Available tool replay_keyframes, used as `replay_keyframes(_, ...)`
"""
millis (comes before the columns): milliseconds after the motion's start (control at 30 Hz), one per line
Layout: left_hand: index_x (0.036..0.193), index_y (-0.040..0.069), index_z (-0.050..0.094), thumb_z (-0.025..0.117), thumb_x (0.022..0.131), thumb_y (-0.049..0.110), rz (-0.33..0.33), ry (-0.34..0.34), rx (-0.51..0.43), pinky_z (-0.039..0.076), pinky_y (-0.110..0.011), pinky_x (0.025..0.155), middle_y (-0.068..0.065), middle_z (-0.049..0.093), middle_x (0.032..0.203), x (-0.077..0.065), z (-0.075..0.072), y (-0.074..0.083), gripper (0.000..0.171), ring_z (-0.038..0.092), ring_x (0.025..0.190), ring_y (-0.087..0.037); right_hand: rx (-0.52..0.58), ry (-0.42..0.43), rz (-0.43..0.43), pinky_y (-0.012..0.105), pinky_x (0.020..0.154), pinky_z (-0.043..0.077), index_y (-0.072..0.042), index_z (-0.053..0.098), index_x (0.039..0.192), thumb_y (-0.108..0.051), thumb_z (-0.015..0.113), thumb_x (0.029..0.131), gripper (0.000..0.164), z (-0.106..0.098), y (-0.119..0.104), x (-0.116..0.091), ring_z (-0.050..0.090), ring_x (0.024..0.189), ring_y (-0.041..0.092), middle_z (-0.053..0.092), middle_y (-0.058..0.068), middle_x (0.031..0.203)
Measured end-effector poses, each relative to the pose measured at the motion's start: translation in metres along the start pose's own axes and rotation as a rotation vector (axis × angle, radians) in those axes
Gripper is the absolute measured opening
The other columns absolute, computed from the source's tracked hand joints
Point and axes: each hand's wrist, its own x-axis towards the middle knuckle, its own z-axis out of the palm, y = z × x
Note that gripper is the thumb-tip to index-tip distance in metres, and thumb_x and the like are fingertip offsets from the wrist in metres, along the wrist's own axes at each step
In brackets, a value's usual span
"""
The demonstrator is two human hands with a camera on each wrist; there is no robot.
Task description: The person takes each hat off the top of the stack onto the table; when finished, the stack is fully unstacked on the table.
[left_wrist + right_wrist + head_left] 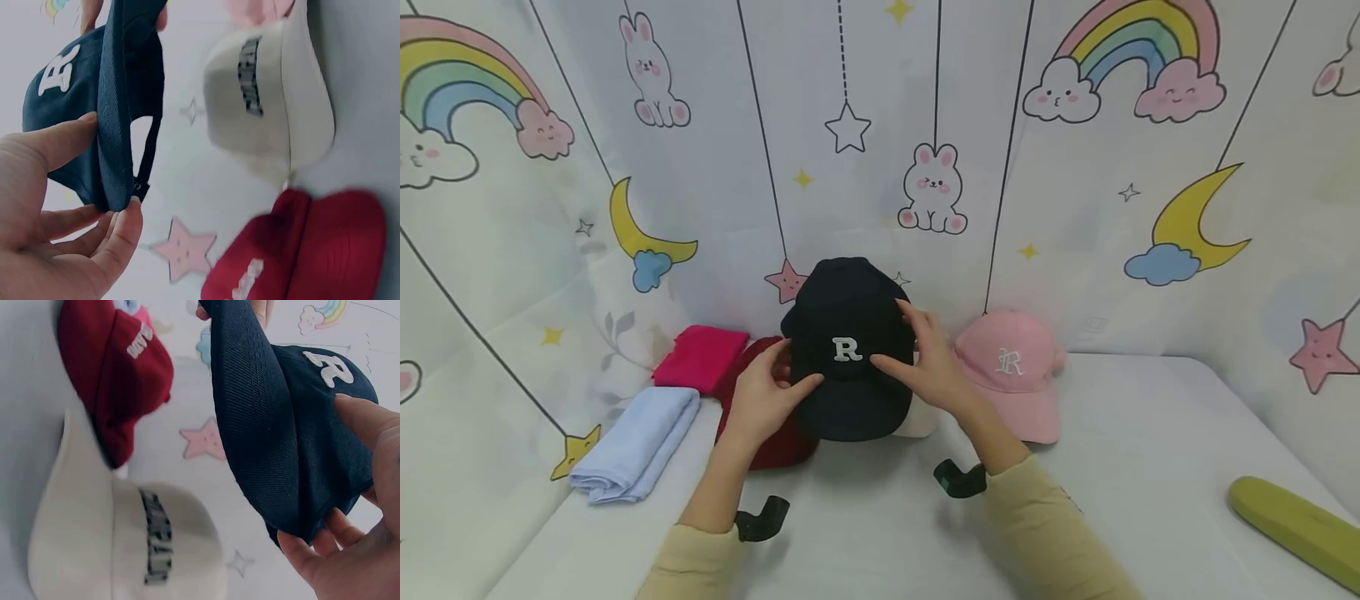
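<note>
A dark navy baseball cap (853,308) with a white letter R is held up off the table, its brim toward me. My left hand (765,392) grips its left side, thumb by the brim and fingers curled behind, as the left wrist view shows. On the right side my right hand (934,358) pinches the crown, thumb close to the R and fingers around the back edge. Behind it, partly hidden in the head view, stand a dark red cap (331,244) and a cream cap (256,94) with dark lettering.
A pink cap (1011,375) stands on the white table (1120,467) to the right. To the left lie a folded light blue cloth (636,442) and a bright pink cloth (700,358). A long green object (1292,525) lies at the right edge. A printed curtain hangs behind.
</note>
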Motion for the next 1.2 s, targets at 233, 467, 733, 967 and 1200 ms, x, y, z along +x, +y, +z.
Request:
replay_keyframes(233, 0.144, 0.0, 0.051, 0.083, 0.085, 0.024, 0.089, 0.01, -0.07, 0.057, -0.042, 0.081, -0.017, 0.065, 0.117, 0.011, 0.033, 0.023, 0.071, 0.063, 0.092, -0.029, 0.005, 0.041, 0.041, 0.058, 0.111, 0.034, -0.011, 0.025, 0.159, -0.026, 0.077, 0.091, 0.087, -0.035, 0.008, -0.012, 0.031, 0.141, 0.032, 0.031, 0.017, 0.149)
replay_keyframes(467, 0.142, 0.0, 0.053, 0.082, 0.087, 0.023, 0.159, -0.025, -0.156, 0.057, -0.042, 0.085, -0.016, 0.063, 0.123, 0.027, 0.071, 0.052, 0.067, 0.061, 0.101, -0.03, -0.134, 0.12, 0.03, 0.059, 0.105, 0.038, -0.006, 0.025, 0.158, -0.025, 0.077, 0.091, 0.088, -0.079, 0.017, -0.024, 0.034, 0.134, 0.035, 0.033, 0.022, 0.147)
replay_keyframes(733, 0.142, 0.0, 0.051, 0.081, 0.088, 0.024, 0.207, -0.083, -0.198, 0.054, -0.039, 0.087, -0.014, 0.061, 0.126, 0.039, 0.118, 0.088, 0.067, 0.059, 0.103, -0.027, -0.21, 0.171, 0.068, 0.063, 0.105, 0.037, -0.003, 0.02, 0.159, -0.025, 0.075, 0.093, 0.089, -0.127, 0.028, -0.042, 0.031, 0.13, 0.039, 0.033, 0.027, 0.142)
replay_keyframes(967, 0.143, 0.002, 0.052, 0.08, 0.089, 0.026, 0.228, -0.131, -0.23, 0.052, -0.032, 0.088, -0.011, 0.061, 0.126, 0.045, 0.155, 0.117, 0.065, 0.06, 0.104, -0.024, -0.289, 0.205, 0.106, 0.068, 0.103, 0.036, -0.001, 0.015, 0.159, -0.026, 0.075, 0.093, 0.092, -0.165, 0.038, -0.058, 0.028, 0.131, 0.044, 0.029, 0.031, 0.144)
replay_keyframes(1200, 0.142, 0.003, 0.054, 0.08, 0.089, 0.024, 0.256, -0.178, -0.251, 0.051, -0.023, 0.085, -0.008, 0.064, 0.123, 0.047, 0.194, 0.143, 0.062, 0.062, 0.103, -0.018, -0.321, 0.246, 0.137, 0.074, 0.1, 0.032, -0.001, 0.013, 0.16, -0.025, 0.072, 0.095, 0.092, -0.205, 0.056, -0.073, 0.025, 0.131, 0.05, 0.025, 0.034, 0.147)
